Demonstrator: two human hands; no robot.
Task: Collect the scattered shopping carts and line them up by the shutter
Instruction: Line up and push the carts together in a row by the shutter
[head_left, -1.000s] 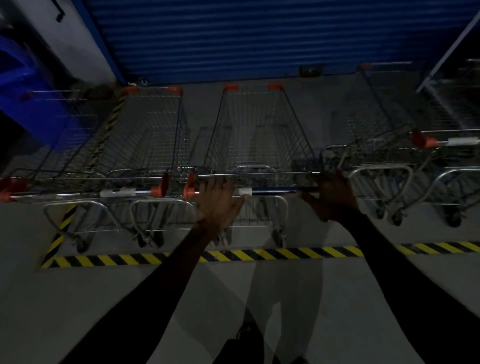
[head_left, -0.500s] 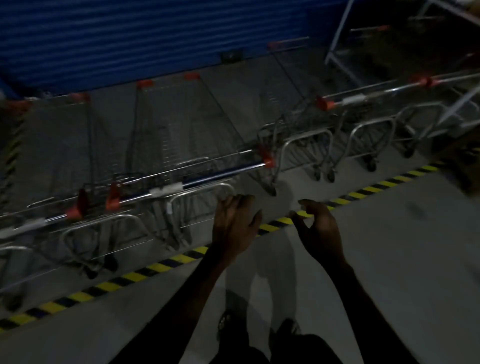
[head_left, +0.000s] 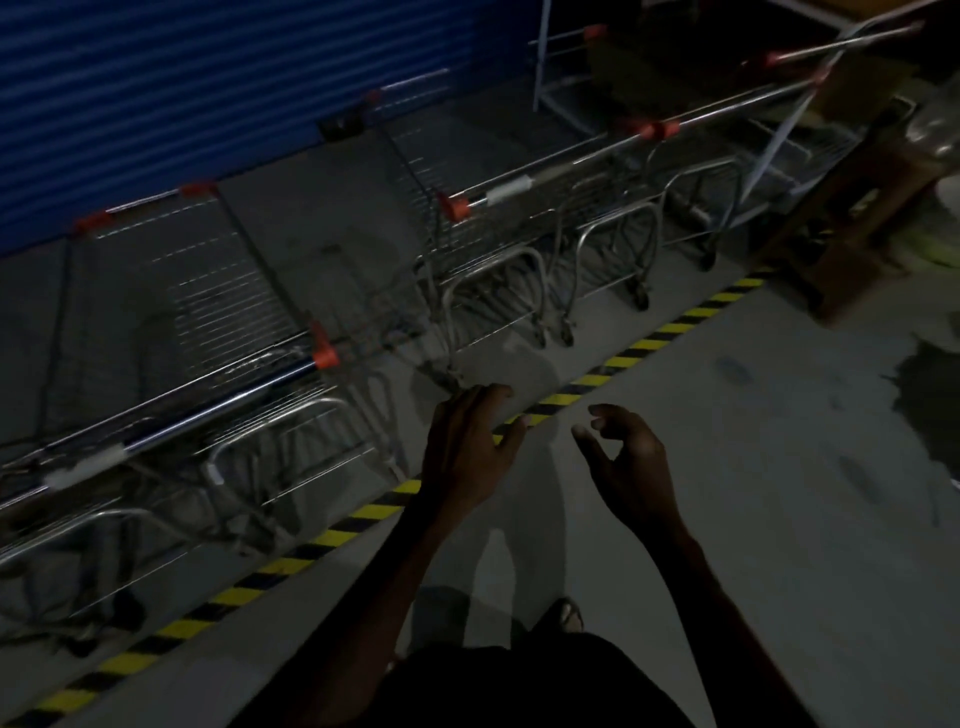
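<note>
Wire shopping carts stand in a row facing the blue shutter (head_left: 218, 98). The nearest cart (head_left: 197, 291) has a blue handle bar with orange end caps and sits at the left. A second cart (head_left: 488, 228) stands to its right, and a third cart (head_left: 691, 171) further right, all behind the striped floor line. My left hand (head_left: 470, 447) hovers over the line with fingers spread, holding nothing. My right hand (head_left: 626, 462) is beside it, fingers loosely curled and apart, also free. Neither hand touches a cart.
Yellow-black hazard tape (head_left: 363, 514) runs diagonally across the grey floor. A white metal rack (head_left: 566, 78) stands at the shutter's right end. A brown wooden stand (head_left: 862, 208) with clutter is at the far right. A dark wet patch (head_left: 930, 384) marks the floor there.
Both hands let go of the blue cart handle and drew back over the hazard tape. My view has swung to the right, so the carts slid to the left.
</note>
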